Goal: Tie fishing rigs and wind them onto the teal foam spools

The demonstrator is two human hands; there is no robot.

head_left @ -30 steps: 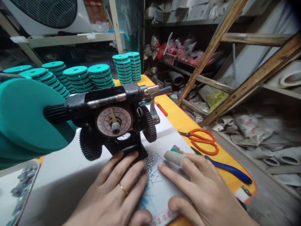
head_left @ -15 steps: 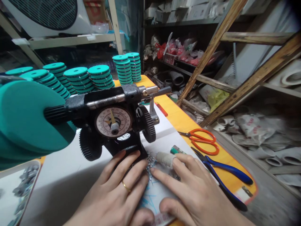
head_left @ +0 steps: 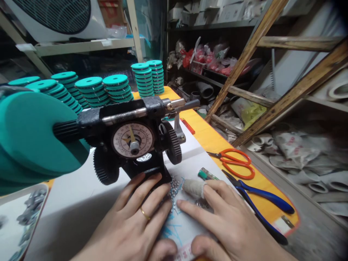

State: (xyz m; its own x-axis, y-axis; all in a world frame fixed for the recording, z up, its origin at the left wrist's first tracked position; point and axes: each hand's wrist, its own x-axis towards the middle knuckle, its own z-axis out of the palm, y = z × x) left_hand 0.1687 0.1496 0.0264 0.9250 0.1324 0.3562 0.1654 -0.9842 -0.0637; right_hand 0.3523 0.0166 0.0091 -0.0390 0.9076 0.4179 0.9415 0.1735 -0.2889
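Observation:
My left hand (head_left: 136, 217), with a gold ring, lies on the white sheet (head_left: 73, 206), fingers spread and tips at the base of the black winding machine (head_left: 133, 139). My right hand (head_left: 225, 217) rests opposite, fingers apart, one finger wrapped in grey tape (head_left: 193, 188). Between the hands lie small silvery beads (head_left: 174, 190) over blue pen marks (head_left: 172, 230). A pink-and-white strip (head_left: 185, 252) shows between my thumbs. Neither hand visibly holds anything.
Orange-handled scissors (head_left: 236, 163), blue-handled pliers (head_left: 261, 199) and a green lighter (head_left: 206, 174) lie on the right. Teal spools (head_left: 116, 87) stand stacked behind the machine. A tray (head_left: 45, 197) of metal parts sits left. A wooden ladder (head_left: 247, 65) leans beyond the table (head_left: 199, 127).
My right hand has shifted slightly right, away from the beads, and its thumb is farther from my left thumb. My left hand stays nearly in place. The view has moved slightly.

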